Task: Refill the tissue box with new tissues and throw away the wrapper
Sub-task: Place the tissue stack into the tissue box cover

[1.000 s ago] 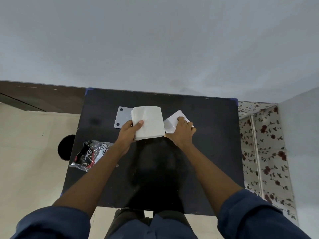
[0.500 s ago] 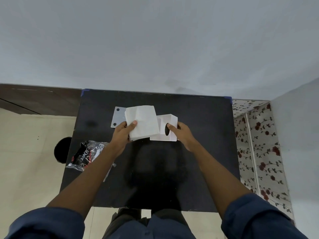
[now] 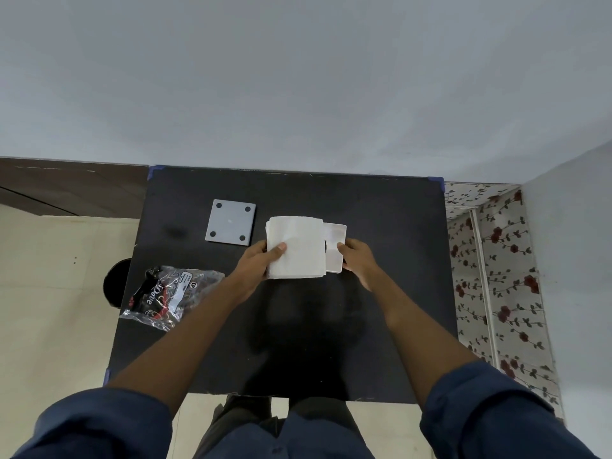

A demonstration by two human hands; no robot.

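Note:
A white stack of tissues (image 3: 296, 248) is held flat above the black table (image 3: 381, 293) by my left hand (image 3: 261, 260), thumb on top. To its right lies the white tissue box (image 3: 334, 246), partly hidden behind the stack, with my right hand (image 3: 356, 260) gripping its right side. The box's grey base plate (image 3: 230, 225), with a dark pad at each corner, rests on the table to the left. An empty crinkled plastic wrapper (image 3: 165, 293) lies at the table's left edge.
A dark round bin (image 3: 114, 283) stands on the tiled floor just left of the table. The wall runs along the table's far edge. A floral-patterned surface (image 3: 496, 276) borders the right side.
My left hand has carried the tissue stack to the right, uncovering the grey base plate. My right hand has turned the box and now holds it beside the stack.

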